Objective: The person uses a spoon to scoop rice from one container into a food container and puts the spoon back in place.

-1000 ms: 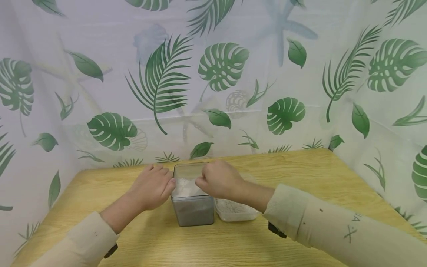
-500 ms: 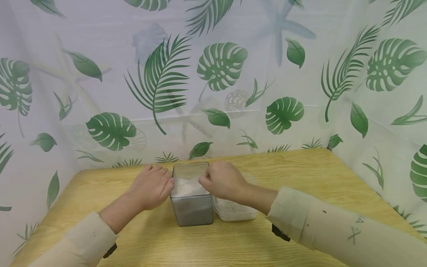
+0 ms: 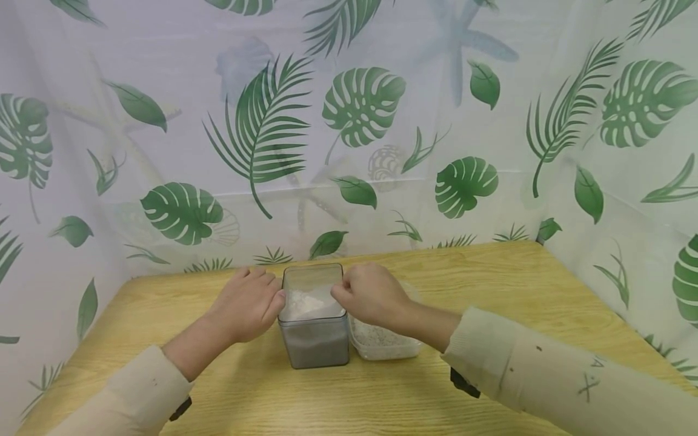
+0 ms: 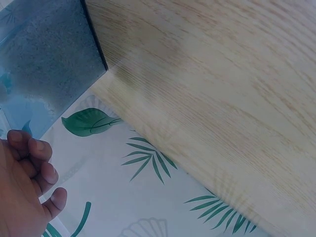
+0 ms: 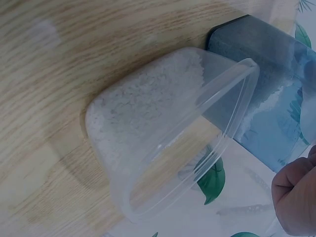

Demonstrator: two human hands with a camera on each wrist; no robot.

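A tall grey see-through container (image 3: 314, 344) stands upright and open-topped on the table, partly filled with pale grains that look like rice. Right beside it is a low clear plastic box (image 3: 386, 351) with white rice-like grains in it. My left hand (image 3: 248, 306) is at the container's left rim. Its fingers (image 4: 35, 150) hang loosely curled and hold nothing visible; contact with the wall is unclear. My right hand (image 3: 373, 297) is a fist by the container's right rim, above the clear box. Nothing shows in it, though its inside is hidden.
The wood-grain table (image 3: 463, 387) reaches back to a white curtain (image 3: 392, 200) printed with green leaves, which also hangs along both sides. Both containers stand toward the table's far edge. A dark band piece (image 3: 463, 383) sits under the right sleeve.
My right hand has moved a little to the right, from over the container's opening to its right rim. My left hand and both containers have stayed in place.
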